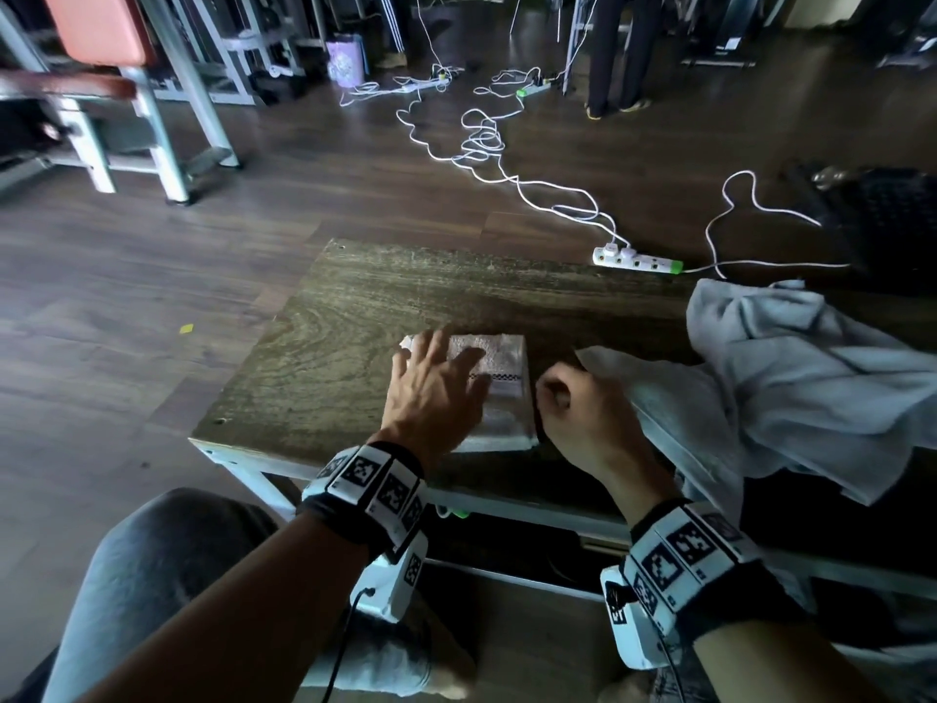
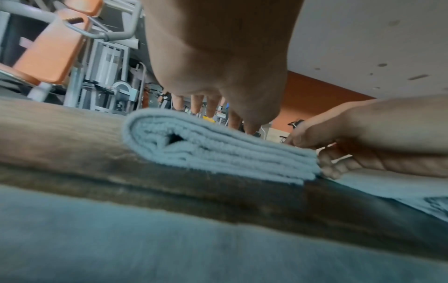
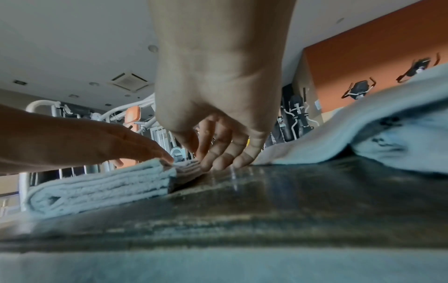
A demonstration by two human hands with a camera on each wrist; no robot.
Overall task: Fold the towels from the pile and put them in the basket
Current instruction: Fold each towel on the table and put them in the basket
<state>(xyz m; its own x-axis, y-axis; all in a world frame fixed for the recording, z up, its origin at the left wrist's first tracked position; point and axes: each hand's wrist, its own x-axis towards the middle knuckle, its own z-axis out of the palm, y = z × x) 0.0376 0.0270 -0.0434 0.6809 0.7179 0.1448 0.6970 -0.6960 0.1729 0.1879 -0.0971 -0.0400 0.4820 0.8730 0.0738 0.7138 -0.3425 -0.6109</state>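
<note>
Wooden table (image 1: 324, 322) — folded towel (image 1: 502, 367) under flat left hand (image 1: 431, 388), curled right hand (image 1: 583, 413) fingertips against its edge

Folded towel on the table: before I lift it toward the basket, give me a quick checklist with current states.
1. Folded towel folded compactly, layers stacked: ok.
2. Left hand flat on top of the towel, fingers spread: ok.
3. Right hand at the towel's right edge, fingertips curled against the layers at table level: ok; whether they are under it, cannot tell.
4. Towel clear of the pile: ok, a gap shows in the head view.
5. Basket located: not ok, it appears in no view.
6. Path to the basket: cannot tell.
</note>
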